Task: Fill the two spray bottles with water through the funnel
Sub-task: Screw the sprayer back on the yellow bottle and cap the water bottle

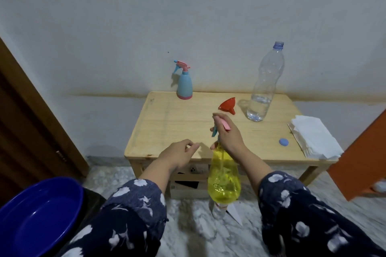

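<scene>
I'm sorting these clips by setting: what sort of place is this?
Probably a room in a home, not a workshop or lab. A small wooden table stands against a plain, stained wall, the floor is marble-patterned tile, and a wooden door frame runs along the left.

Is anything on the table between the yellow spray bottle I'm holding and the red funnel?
Nothing visible. The right hand grips the yellow spray bottle by its head, and bare table lies between it and the funnel.

Dim, flat indoor light, soft shadows trailing left of the blue spray bottle [184, 82], wide-angle bending at the edges, slight blur lower right.
</scene>
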The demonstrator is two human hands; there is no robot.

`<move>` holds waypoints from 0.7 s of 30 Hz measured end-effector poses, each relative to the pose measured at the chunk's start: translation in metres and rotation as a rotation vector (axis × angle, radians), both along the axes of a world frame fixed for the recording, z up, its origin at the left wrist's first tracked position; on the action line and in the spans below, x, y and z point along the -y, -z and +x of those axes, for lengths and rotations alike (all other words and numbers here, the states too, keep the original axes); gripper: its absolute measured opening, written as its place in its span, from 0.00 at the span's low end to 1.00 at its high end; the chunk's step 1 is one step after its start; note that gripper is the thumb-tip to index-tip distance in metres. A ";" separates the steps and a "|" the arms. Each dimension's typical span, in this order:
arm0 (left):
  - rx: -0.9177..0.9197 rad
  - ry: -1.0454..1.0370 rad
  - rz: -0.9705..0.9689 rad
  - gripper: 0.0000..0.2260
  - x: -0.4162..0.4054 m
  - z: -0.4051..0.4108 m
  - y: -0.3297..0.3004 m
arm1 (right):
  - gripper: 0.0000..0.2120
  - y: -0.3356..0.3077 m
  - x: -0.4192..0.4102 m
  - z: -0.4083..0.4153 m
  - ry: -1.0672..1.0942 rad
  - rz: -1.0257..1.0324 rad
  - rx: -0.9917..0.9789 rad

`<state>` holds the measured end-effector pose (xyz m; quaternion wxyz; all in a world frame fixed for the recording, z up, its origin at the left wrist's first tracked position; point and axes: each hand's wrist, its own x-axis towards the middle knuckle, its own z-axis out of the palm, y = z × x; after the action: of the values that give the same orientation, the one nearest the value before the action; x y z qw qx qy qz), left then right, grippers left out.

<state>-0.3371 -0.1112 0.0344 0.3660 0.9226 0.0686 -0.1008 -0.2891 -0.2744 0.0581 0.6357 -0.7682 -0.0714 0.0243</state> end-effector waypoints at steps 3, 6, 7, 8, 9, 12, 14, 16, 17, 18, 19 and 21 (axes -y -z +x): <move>0.030 0.027 -0.233 0.23 0.019 0.005 -0.008 | 0.14 -0.029 -0.007 0.016 -0.015 0.134 0.053; 0.001 0.090 -0.349 0.39 0.031 0.017 -0.010 | 0.15 -0.053 -0.014 0.035 -0.059 0.181 0.093; 0.005 0.090 -0.374 0.43 0.032 0.023 -0.009 | 0.15 -0.060 -0.017 0.041 -0.067 0.186 0.105; 0.028 0.077 -0.386 0.44 0.031 0.030 -0.008 | 0.15 -0.064 -0.020 0.048 -0.072 0.190 0.113; 0.062 0.050 -0.376 0.44 0.030 0.037 -0.009 | 0.16 -0.068 -0.023 0.055 -0.074 0.192 0.118; 0.170 -0.054 -0.315 0.41 0.026 0.060 -0.013 | 0.25 -0.070 -0.031 0.080 -0.035 0.060 0.086; 0.219 -0.122 -0.241 0.39 0.023 0.080 -0.015 | 0.34 -0.065 -0.034 0.097 -0.022 -0.194 0.000; 0.258 -0.185 -0.137 0.39 0.021 0.105 -0.012 | 0.38 -0.059 -0.037 0.110 -0.035 -0.410 -0.120; 0.275 -0.204 -0.089 0.39 0.019 0.121 -0.009 | 0.36 -0.054 -0.039 0.120 -0.043 -0.460 -0.148; 0.294 -0.209 -0.057 0.39 0.017 0.136 -0.005 | 0.32 -0.049 -0.042 0.131 -0.037 -0.492 -0.144; 0.307 -0.205 -0.049 0.38 0.015 0.151 0.000 | 0.28 -0.046 -0.044 0.142 -0.015 -0.520 -0.121; 0.315 -0.189 -0.087 0.36 0.011 0.184 0.009 | 0.25 -0.039 -0.049 0.170 0.046 -0.529 -0.082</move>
<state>-0.1533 -0.1218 0.0256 0.4195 0.8997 0.0926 0.0769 -0.1191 -0.2251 0.0966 0.4157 -0.9074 -0.0193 0.0586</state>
